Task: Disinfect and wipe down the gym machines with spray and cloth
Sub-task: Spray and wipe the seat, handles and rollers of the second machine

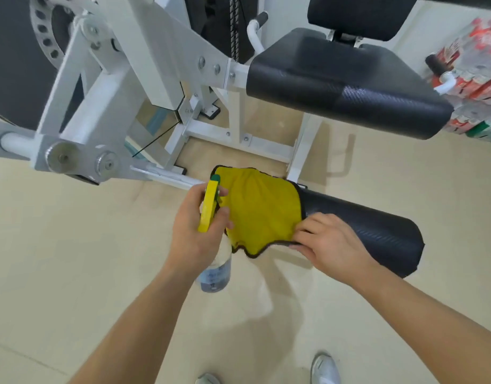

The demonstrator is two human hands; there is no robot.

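Machine frame [144, 51]: we note white steel, no cloth contact visible here.
Seat pad [344, 81]: black, untouched at this moment; we judge it outstanding.
Leg roller pad [377, 231]: we find this the surface in hand, partly covered.
Cloth [261, 212]: yellow, draped over the roller's left end.
Spray bottle [215, 270]: clear body, yellow trigger head, just beside the cloth.
Left hand [194, 234]: fingers wrapped around the bottle neck.
Right hand [327, 242]: fingertips pinching the cloth's edge against the roller.
Progress: we judge it early; most surfaces remain.

Bright, even light — soft shadows; edges warped.
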